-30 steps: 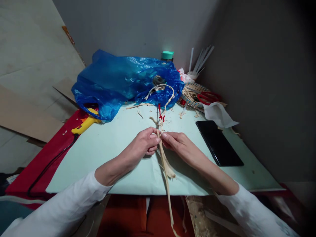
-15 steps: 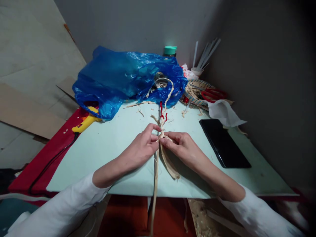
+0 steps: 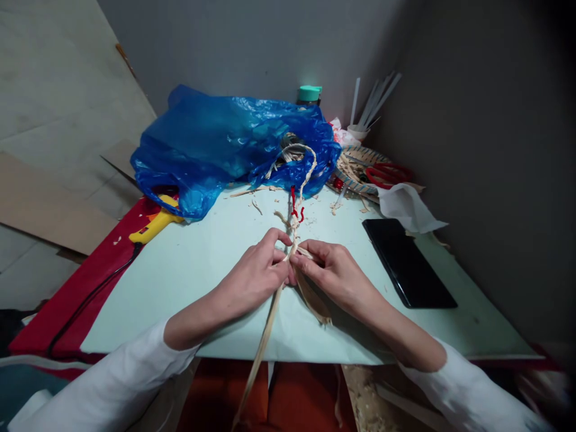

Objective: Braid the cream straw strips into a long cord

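My left hand [image 3: 257, 275] and my right hand [image 3: 333, 274] meet at the middle of a pale green board [image 3: 189, 270], fingers pinched on pale straw strips [image 3: 263, 342]. A braided straw cord [image 3: 302, 180] runs from my fingers up to a blue plastic bag [image 3: 225, 144], with a red tie [image 3: 294, 207] partway along. One long strip hangs from my left hand past the board's near edge. A shorter, wider strip [image 3: 315, 300] lies under my right hand.
A black phone [image 3: 407, 264] lies right of my hands. A woven tray [image 3: 360, 171] with red scissors [image 3: 387, 174], a white cloth [image 3: 405, 207], a cup of white sticks [image 3: 360, 129] and a teal-capped bottle [image 3: 309, 95] stand behind. A yellow glue gun [image 3: 155, 225] rests at left.
The long hanging strip has swung from the right of centre to the left. My left fingers have shifted over the braid end; my right hand moved slightly down.
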`<state>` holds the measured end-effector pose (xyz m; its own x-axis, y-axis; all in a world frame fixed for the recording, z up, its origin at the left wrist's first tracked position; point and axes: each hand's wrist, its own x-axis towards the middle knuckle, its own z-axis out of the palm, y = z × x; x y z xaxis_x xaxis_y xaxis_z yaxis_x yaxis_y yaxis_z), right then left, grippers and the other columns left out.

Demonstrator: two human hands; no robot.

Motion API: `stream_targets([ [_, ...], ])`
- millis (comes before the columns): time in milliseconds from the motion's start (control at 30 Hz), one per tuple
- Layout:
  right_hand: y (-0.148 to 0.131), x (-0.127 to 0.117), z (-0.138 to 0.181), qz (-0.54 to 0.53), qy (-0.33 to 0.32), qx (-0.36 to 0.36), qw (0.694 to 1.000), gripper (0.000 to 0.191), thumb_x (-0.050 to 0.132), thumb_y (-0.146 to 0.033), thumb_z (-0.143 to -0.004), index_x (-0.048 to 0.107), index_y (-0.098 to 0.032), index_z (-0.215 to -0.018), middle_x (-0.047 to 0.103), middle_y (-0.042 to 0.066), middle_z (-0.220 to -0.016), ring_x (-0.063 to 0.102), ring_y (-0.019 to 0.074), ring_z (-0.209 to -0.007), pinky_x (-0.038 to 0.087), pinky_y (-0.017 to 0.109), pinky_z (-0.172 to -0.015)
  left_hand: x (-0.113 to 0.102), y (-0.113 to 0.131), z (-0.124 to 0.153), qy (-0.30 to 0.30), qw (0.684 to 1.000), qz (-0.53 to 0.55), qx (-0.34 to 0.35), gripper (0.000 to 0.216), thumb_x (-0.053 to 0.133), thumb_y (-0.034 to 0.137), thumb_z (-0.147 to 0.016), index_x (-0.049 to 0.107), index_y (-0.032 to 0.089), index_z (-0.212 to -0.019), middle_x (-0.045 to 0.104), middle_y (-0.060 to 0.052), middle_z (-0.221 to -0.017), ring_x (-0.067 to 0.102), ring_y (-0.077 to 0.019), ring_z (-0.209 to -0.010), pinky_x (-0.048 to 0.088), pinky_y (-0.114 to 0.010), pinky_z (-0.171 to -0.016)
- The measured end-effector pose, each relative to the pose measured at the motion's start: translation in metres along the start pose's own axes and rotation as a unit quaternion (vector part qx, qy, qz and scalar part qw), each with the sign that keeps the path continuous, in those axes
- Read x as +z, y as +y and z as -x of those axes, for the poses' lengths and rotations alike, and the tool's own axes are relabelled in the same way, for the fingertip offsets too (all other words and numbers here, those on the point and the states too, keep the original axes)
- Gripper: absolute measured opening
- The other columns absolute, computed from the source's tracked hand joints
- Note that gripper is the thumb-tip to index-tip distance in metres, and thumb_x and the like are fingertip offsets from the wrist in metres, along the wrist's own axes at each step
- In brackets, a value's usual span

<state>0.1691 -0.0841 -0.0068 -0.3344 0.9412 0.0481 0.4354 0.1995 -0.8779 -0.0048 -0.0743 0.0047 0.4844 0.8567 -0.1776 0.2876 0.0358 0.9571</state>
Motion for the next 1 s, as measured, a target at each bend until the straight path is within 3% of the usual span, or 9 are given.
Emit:
stream_targets([
  [200, -0.004, -0.002, 0.003, 0.096, 0.024, -0.010, 0.995, 0.031, 0.046, -0.034, -0.094, 0.046, -0.019, -0.068, 0.046, -0.004, -0.058, 0.037, 0.0100, -0.053, 0.025, 0.026, -0.054, 0.000, 0.000, -0.002, 0.014, 1.000, 0.014, 0.009, 0.006, 0.046, 0.023, -0.087, 0.051, 0.020, -0.086, 0.054, 0.003, -0.065, 0.042, -0.0094, -0.054, 0.032, -0.023, -0.054],
  [400, -0.005, -0.001, 0.006, 0.155, 0.006, -0.013, 0.988, 0.032, 0.038, -0.034, -0.098, 0.043, -0.020, -0.070, 0.047, -0.003, -0.060, 0.039, 0.0108, -0.055, 0.025, 0.026, -0.056, 0.005, -0.006, -0.010, 0.057, 0.998, 0.018, -0.002, 0.025, 0.046, 0.032, -0.089, 0.048, 0.019, -0.068, 0.037, 0.006, -0.053, 0.031, -0.0091, -0.049, 0.024, -0.024, -0.050],
  [600, -0.005, -0.003, 0.010, 0.203, 0.015, 0.008, 0.979, 0.032, 0.033, -0.031, -0.099, 0.043, -0.020, -0.071, 0.048, -0.002, -0.060, 0.039, 0.0121, -0.054, 0.025, 0.027, -0.057, 0.008, -0.004, -0.009, 0.078, 0.990, -0.099, 0.061, 0.027, 0.046, 0.030, -0.089, 0.045, 0.019, -0.064, 0.045, 0.003, -0.063, 0.039, -0.0124, -0.061, 0.030, -0.025, -0.058],
  [700, -0.011, -0.006, 0.015, 0.224, 0.041, 0.023, 0.974, 0.031, 0.035, -0.033, -0.098, 0.045, -0.021, -0.070, 0.052, 0.000, -0.060, 0.040, 0.0128, -0.052, 0.025, 0.028, -0.056, 0.010, -0.003, -0.008, 0.089, 0.986, -0.130, 0.055, 0.027, 0.046, 0.027, -0.089, 0.047, 0.019, -0.063, 0.049, 0.002, -0.059, 0.042, -0.0128, -0.059, 0.030, -0.025, -0.059],
  [867, -0.028, 0.006, 0.026, 0.273, 0.056, 0.037, 0.960, 0.029, 0.035, -0.032, -0.097, 0.051, -0.020, -0.076, 0.059, 0.003, -0.060, 0.045, 0.0140, -0.048, 0.025, 0.029, -0.053, 0.010, -0.007, -0.009, 0.055, 0.997, -0.028, 0.038, 0.029, 0.047, 0.028, -0.086, 0.055, 0.016, -0.061, 0.054, 0.001, -0.058, 0.045, -0.0113, -0.057, 0.032, -0.025, -0.058],
  [1000, -0.030, 0.036, 0.028, 0.392, 0.023, 0.033, 0.919, 0.022, 0.038, -0.015, -0.091, 0.058, -0.014, -0.100, 0.069, 0.010, -0.074, 0.060, 0.0192, -0.056, 0.021, 0.031, -0.052, 0.009, -0.009, -0.007, 0.053, 0.996, 0.077, 0.002, 0.026, 0.055, 0.030, -0.083, 0.058, 0.014, -0.063, 0.036, 0.006, -0.053, 0.028, -0.0077, -0.050, 0.020, -0.024, -0.049],
])
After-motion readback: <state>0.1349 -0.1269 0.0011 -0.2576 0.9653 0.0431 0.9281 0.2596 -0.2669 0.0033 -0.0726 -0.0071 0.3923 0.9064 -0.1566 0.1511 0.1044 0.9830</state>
